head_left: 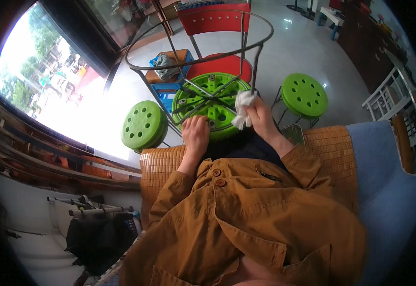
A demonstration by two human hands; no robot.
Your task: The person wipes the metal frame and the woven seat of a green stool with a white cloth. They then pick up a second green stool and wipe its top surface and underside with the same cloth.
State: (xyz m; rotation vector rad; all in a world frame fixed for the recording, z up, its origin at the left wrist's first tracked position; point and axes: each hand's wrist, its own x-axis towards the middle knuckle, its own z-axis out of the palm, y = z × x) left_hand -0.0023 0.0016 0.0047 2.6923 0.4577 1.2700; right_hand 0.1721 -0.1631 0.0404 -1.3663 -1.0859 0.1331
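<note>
Clamps white cloth [243, 109] in grip of right hand [261, 117] at metal leg [255, 71]. Hooks grip of left hand [196, 135] over near rim of upturned green stool [216, 112], set between upright green stools [305, 95] at left and right.

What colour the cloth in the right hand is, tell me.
The cloth in the right hand is white, best seen in the head view.

At centre, a crumpled white cloth [243, 110] hides some fingertips of the right hand [262, 119] — and the upturned green stool [224, 133] covers part of the red seat [217, 67]. Upper left, glare washes out the outdoor scene [46, 78].
</note>
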